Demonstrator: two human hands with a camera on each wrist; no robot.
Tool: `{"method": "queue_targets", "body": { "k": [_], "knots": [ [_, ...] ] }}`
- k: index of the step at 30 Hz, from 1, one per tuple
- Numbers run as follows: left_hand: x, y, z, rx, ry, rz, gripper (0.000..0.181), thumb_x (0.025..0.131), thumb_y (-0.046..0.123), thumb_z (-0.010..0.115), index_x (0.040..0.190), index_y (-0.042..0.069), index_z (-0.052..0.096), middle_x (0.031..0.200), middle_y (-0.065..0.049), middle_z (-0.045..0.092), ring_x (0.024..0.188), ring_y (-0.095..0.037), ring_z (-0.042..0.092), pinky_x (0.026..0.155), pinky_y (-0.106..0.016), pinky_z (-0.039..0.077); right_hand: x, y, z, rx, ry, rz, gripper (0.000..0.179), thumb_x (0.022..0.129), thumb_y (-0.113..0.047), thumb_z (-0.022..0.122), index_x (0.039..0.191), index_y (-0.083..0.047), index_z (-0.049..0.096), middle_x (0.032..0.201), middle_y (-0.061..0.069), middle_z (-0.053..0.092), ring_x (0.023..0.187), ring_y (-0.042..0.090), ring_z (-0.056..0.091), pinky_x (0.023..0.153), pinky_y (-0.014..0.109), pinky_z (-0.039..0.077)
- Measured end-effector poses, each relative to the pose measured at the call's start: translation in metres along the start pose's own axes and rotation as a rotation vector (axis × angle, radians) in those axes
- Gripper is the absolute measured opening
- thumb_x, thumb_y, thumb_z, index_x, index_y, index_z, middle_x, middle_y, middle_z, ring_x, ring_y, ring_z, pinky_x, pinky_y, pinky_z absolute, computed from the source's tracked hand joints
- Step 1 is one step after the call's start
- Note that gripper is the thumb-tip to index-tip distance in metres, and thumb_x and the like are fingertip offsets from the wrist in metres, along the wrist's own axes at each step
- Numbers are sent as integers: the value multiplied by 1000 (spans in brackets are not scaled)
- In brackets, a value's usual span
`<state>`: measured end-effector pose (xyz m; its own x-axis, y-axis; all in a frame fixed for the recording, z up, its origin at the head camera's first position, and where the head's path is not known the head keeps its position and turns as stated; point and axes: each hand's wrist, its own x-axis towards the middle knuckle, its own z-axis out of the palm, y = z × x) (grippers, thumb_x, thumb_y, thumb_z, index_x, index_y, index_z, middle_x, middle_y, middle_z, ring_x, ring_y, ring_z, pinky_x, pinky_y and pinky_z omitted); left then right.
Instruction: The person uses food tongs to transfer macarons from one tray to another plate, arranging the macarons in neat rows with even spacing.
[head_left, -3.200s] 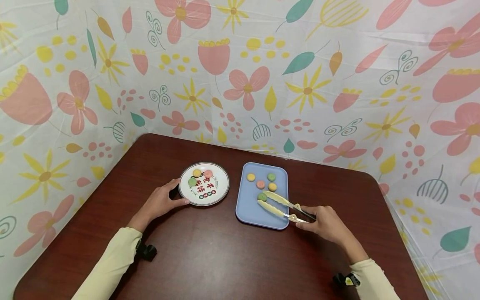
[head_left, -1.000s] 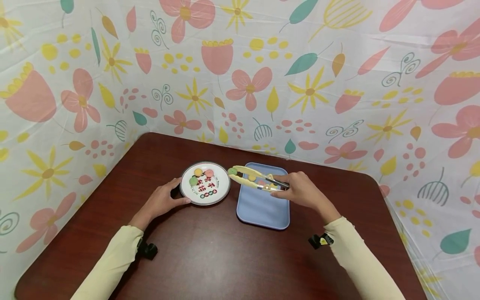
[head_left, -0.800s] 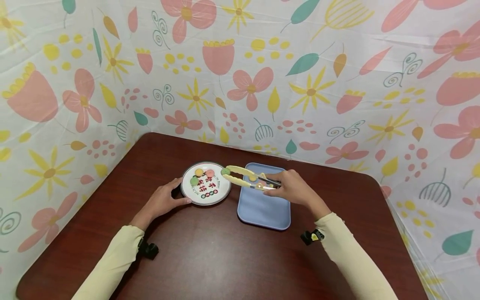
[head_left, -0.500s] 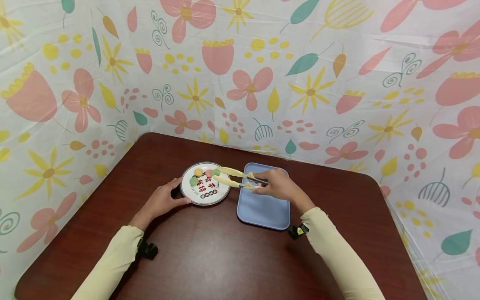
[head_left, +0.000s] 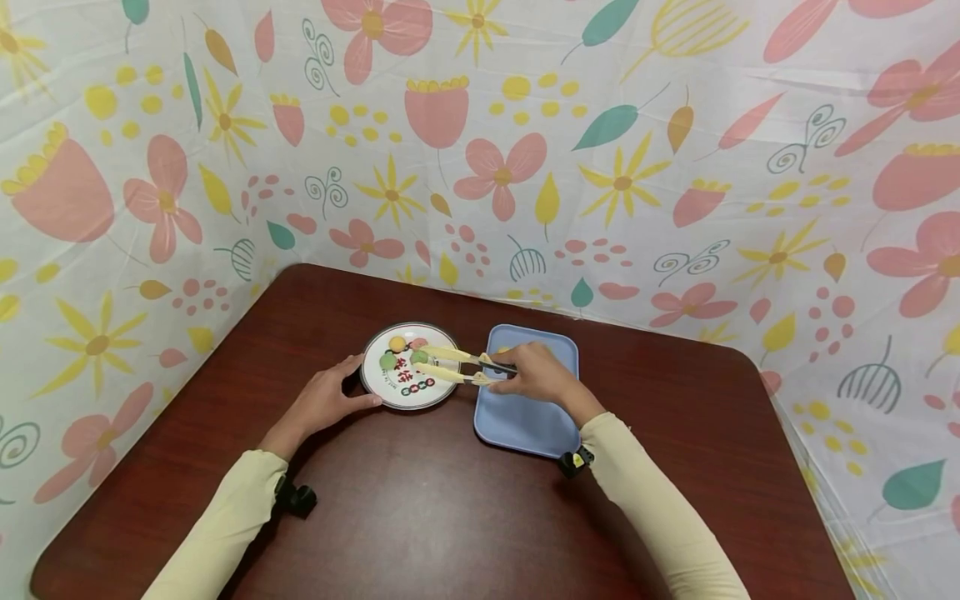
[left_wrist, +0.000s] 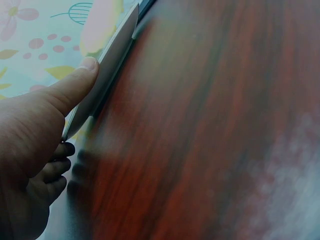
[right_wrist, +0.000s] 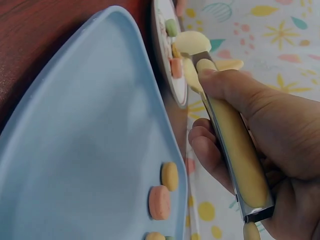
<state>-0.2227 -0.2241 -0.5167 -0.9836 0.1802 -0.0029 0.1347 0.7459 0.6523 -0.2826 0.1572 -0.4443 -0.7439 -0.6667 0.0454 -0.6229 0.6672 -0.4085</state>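
Observation:
My left hand (head_left: 324,400) grips the left side of the white plate (head_left: 444,393), its thumb on the rim in the left wrist view. A yellow macaron (head_left: 397,344), a pink macaron (head_left: 418,342) and a green macaron (head_left: 387,362) lie towards the plate's back and left. My right hand (head_left: 542,373) holds yellow tongs (right_wrist: 234,145) with metal sides, fingers wrapped round the handles. Between the tong tips, low over the middle of the plate, is another green macaron (head_left: 419,357). The right hand itself is above the blue tray, covering part of it.
The blue tray (head_left: 525,423) lies right of the plate. Near its far end are a yellow macaron (right_wrist: 170,176), a pink macaron (right_wrist: 160,202) and others partly cut off in the right wrist view. A flower-patterned cloth (head_left: 480,108) hangs behind the dark wooden table (head_left: 420,517).
The right hand has carried the green macaron in the tongs leftward from the tray to over the plate, and lowered it in the last half second. The left hand has stayed at the plate.

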Motion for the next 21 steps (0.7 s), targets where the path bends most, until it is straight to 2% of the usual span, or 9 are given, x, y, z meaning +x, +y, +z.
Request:
{"method": "queue_targets", "body": {
  "k": [4,14,21],
  "knots": [
    [0,0,0,-3,-1,0,105,81,61,79,159,6,35,161,-22,37,151,-40,30,116,-58,34,2,1,4,-6,-4,-19,48,85,-31,85,125,-8,75,94,1,76,57,4,43,56,24,39],
    [-1,0,0,-5,0,2,103,83,58,80,160,6,34,161,-22,37,150,-40,32,116,-59,35,5,1,10,-13,-11,-29,43,84,-29,86,120,-7,77,88,3,74,59,4,49,56,23,42],
    [-1,1,-1,-7,-2,5,103,83,58,80,160,6,34,161,-22,37,149,-40,33,115,-59,35,-3,0,2,23,-37,39,56,86,-34,84,133,-5,69,95,6,76,52,5,44,54,24,39]
  ]
}}
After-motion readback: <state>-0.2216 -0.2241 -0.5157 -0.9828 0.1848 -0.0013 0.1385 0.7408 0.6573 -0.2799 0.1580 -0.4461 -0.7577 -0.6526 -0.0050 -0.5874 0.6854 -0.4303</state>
